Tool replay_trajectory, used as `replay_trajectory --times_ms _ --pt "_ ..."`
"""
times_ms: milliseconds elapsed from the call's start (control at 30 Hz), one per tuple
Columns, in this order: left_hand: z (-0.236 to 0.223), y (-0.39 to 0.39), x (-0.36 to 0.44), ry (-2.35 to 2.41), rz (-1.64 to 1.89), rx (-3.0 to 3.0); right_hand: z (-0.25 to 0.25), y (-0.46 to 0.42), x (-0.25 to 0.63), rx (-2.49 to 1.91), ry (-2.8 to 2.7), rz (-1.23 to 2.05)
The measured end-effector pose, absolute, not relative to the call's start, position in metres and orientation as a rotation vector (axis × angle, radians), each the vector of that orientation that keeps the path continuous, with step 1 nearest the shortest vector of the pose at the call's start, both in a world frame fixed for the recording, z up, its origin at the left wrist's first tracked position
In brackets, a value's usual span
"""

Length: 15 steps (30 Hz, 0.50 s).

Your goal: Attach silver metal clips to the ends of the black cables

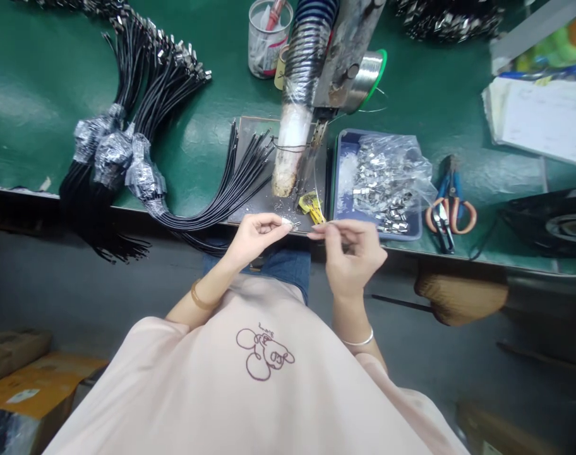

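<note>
My left hand is pinched shut on a small metal connector at the front edge of the green bench. Just to its right, my right hand is pinched on a thin piece that I cannot make out, its fingertips almost touching the connector. Both hands hover over a dark work plate. A fan of black cables lies across that plate to the left of my hands. A blue tray holding a clear bag of metal shells sits just beyond my right hand.
Bundles of black cables with metal ends lie at the left. A ribbed fume hose and a solder spool stand behind the plate. Yellow tweezers, orange-handled scissors, a clear cup and papers surround them.
</note>
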<state>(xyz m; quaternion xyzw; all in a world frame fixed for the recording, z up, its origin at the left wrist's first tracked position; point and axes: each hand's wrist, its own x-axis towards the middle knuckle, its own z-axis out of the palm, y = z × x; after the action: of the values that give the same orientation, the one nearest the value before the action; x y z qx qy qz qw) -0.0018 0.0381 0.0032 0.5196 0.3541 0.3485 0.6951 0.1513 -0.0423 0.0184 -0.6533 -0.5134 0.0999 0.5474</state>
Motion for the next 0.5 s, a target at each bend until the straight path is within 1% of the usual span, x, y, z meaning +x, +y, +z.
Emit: replay_trajectory --times_ms 100,167,500 --pt "0.001 0.041 0.002 0.778 0.813 1.156 0.014 -0.038 0.151 -1.529 -1.514 0.099" --pt "-0.001 0.043 0.005 0.776 0.851 1.156 0.012 -0.035 0.150 -1.502 -1.613 0.059" --pt "-0.001 0.051 0.010 0.832 0.920 1.237 0.009 -0.024 0.142 -1.499 -1.478 0.103"
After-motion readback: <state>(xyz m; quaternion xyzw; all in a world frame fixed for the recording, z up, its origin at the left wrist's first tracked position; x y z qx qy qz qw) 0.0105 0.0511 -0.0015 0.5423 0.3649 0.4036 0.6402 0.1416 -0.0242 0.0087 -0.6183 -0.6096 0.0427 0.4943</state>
